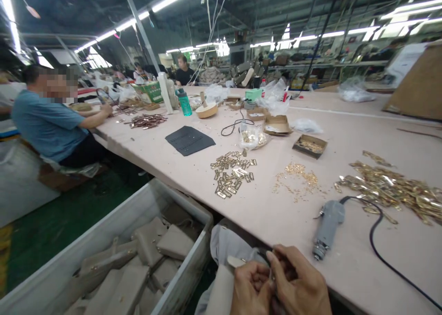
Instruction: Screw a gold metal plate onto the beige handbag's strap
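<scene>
A small part, mostly hidden by the fingers, seems to be pinched between the left hand and the right hand, which are held together at the near table edge. A beige bag is held on the lap, beside the left hand. On the table, a grey electric screwdriver is laid to the right, with gold plates beyond it. More beige bags are piled in the bin at left.

Left: person, blue shirt. Far: green carton, teal bottle to its right. Far right: clear bag near brown board.
</scene>
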